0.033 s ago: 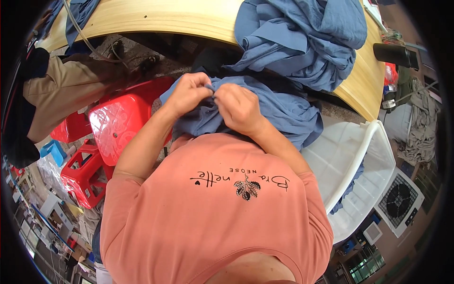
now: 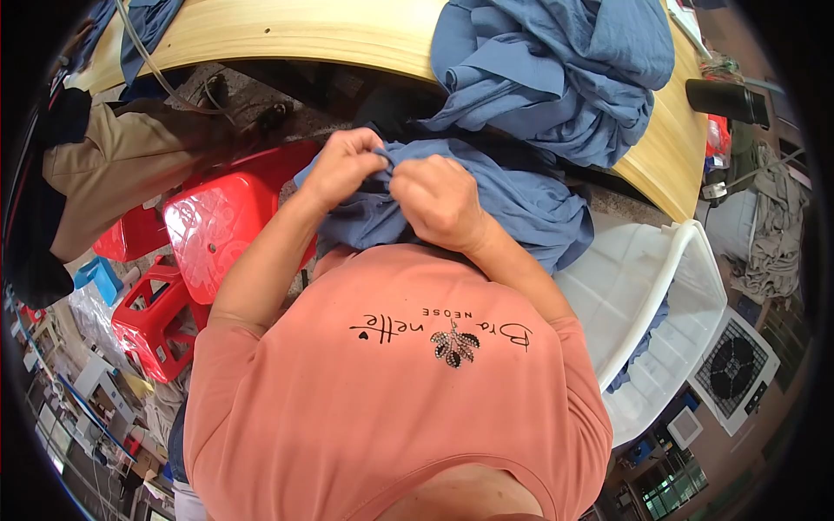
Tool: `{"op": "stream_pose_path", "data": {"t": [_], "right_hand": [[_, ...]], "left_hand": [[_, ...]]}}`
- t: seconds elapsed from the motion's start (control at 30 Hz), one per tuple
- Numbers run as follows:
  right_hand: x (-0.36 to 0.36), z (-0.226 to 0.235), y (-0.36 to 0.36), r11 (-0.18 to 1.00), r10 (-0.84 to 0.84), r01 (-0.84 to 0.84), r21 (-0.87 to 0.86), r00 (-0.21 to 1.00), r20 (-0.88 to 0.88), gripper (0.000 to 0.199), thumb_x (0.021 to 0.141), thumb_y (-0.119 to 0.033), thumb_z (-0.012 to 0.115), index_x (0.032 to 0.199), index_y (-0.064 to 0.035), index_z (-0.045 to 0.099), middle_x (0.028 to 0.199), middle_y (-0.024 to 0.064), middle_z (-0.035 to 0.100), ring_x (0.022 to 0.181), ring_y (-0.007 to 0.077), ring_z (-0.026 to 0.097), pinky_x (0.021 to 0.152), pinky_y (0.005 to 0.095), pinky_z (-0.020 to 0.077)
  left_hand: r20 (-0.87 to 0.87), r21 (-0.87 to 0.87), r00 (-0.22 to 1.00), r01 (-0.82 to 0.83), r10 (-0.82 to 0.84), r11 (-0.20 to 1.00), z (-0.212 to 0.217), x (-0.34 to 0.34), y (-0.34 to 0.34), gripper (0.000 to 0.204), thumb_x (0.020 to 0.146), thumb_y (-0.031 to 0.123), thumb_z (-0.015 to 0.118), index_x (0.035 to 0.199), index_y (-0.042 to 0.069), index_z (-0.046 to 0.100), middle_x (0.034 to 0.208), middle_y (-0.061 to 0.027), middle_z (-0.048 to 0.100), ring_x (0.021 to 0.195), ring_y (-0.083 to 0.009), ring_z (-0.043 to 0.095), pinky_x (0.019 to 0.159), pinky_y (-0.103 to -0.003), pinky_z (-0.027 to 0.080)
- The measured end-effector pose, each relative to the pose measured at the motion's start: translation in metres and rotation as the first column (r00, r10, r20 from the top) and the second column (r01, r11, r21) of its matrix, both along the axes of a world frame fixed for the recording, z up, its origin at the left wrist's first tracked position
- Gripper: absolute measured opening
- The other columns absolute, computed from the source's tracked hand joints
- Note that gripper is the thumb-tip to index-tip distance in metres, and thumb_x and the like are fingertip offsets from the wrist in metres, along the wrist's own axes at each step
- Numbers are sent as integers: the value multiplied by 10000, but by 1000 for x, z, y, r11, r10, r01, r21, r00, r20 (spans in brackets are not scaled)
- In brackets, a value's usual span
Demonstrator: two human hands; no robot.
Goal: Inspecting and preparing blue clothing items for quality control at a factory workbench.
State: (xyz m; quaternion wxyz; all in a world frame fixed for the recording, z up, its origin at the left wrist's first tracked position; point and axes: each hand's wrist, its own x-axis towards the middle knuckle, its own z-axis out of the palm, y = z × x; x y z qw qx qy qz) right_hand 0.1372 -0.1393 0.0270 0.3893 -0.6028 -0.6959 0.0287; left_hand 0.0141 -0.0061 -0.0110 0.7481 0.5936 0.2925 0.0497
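Observation:
A blue cloth garment (image 2: 512, 200) lies bunched across my lap, below the table's near edge. My left hand (image 2: 347, 169) pinches a raised fold of it between thumb and fingertips. Close beside, my right hand (image 2: 439, 200) is closed on the same cloth, its knuckles turned up and its fingertips mostly hidden. A narrow gap separates the two hands, with the fold running between them. What kind of garment it is cannot be made out.
A large heap of blue cloth (image 2: 556, 78) hangs over the wooden table (image 2: 304, 30). Red plastic stools (image 2: 217, 230) stand at my left, near a person in tan trousers (image 2: 130, 156). At my right is a white plastic bin (image 2: 643, 373) with blue cloth inside. A black cylinder (image 2: 730, 102) rests at the table's right edge.
Both hands have shifted slightly on the fold. My left hand sits a little higher, and the right fingers have turned down a little over the cloth.

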Motion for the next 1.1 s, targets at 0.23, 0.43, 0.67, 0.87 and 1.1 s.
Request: {"op": "stream_pose_path", "data": {"t": [0.23, 0.43, 0.67, 0.87, 1.1], "right_hand": [[-4, -22, -3, 929, 263, -191, -316, 943, 205, 125, 685, -96, 566, 807, -94, 594, 837, -4, 577, 862, 161, 518, 805, 370, 334], [1, -21, 3, 974, 104, -129, -188, 985, -136, 108, 683, -76, 629, 785, -90, 598, 760, 17, 554, 804, 195, 520, 776, 359, 341], [6, -24, 4, 958, -11, -93, -272, 934, -357, 89, 688, -80, 654, 756, -67, 599, 740, 45, 564, 772, 220, 522, 739, 345, 356], [1, 3, 2, 998, 27, -39, -56, 980, -198, 402, 593, -104, 707, 973, -66, 583, 941, 56, 591, 910, 248, 537, 835, 386, 349], [-10, -9, 1, 992, 55, -41, 118, 992, -116, 295, 577, -42, 683, 862, -58, 610, 669, 14, 532, 640, 172, 512, 756, 384, 361]], "left_hand": [[-13, -228, 996, -94, 94, 969, -16, 3, 1, 42, 747, 12, 567, 744, 53, 559, 704, 40, 550, 642, -15, 465, 603, -167, 374], [133, 820, 967, -230, 216, 524, 9, -2, -10, 157, 725, 47, 597, 877, 9, 584, 859, -105, 580, 880, -222, 547, 772, -284, 426], [-67, 833, 993, 110, -98, 542, 35, -32, -18, 134, 689, 48, 640, 814, 19, 603, 801, -78, 592, 822, -218, 540, 754, -310, 410], [-22, -34, 998, 63, -63, 997, 37, -40, -10, 131, 829, 110, 551, 721, 40, 525, 691, 37, 509, 643, -51, 435, 589, -206, 351], [50, -385, 999, 2, 19, 923, 49, -41, -11, 188, 852, 140, 535, 686, 54, 524, 665, 64, 492, 603, -15, 402, 553, -181, 339]]}}
